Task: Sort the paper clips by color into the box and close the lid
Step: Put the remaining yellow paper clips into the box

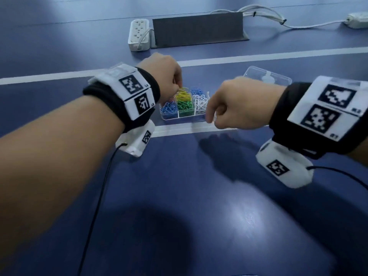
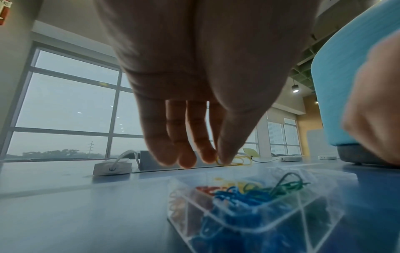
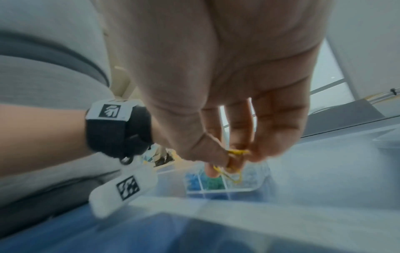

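Left hand: the left hand (image 1: pixel 166 76) hangs over the far left part of the box (image 1: pixel 184 116); in the left wrist view thumb and forefinger pinch yellow clips (image 2: pixel 234 161) above it.
Right hand: the right hand (image 1: pixel 241 105) hovers at the near right corner of the box, fingers curled; in the right wrist view its fingertips (image 3: pixel 234 164) pinch more yellow clips (image 3: pixel 232 172).
Box: clear and split into compartments, it sits on the blue table (image 1: pixel 179 196) between the two hands, touching a white line (image 1: pixel 179 129) on its near side.
Contents: blue clips (image 1: pixel 169 109) lie near left, green clips (image 1: pixel 185 106) near middle, white clips (image 1: pixel 201 102) near right; a yellow heap (image 1: pixel 184 94) fills the far middle cell, more blue (image 1: pixel 197 90) the far right one.
Lid: the clear lid (image 1: pixel 278 77) lies flat on the table, right of the box and beyond the right hand.
Far side: a white power strip (image 1: pixel 139 34) and a dark panel (image 1: pixel 199 31) stand side by side.
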Demonstrator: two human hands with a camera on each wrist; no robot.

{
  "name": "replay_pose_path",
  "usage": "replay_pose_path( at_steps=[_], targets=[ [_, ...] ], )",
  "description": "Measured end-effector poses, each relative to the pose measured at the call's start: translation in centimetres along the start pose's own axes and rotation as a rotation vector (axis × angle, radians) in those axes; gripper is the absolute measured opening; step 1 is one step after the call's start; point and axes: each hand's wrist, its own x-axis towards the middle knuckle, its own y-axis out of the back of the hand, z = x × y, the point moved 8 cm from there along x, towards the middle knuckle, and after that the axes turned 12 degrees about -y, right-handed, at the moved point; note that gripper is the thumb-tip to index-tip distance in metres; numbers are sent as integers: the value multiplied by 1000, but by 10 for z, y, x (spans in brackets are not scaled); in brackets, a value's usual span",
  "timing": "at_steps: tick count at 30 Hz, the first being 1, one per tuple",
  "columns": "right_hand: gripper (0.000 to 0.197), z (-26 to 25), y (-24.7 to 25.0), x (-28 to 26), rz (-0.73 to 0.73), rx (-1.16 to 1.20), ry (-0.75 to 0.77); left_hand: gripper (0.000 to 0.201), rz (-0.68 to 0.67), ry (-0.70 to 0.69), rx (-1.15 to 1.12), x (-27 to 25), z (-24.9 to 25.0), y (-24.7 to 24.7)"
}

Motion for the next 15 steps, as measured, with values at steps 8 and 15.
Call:
replay_pose_path(
  at_steps=[8, 15],
  targets=[
    [15, -12, 28, 61, 142, 333, -32, 23, 45, -3, -104, -4, -13, 3],
    [18, -21, 23, 79, 104, 432, -56, 97, -255, 151, -198, -32, -40, -20]
  ],
)
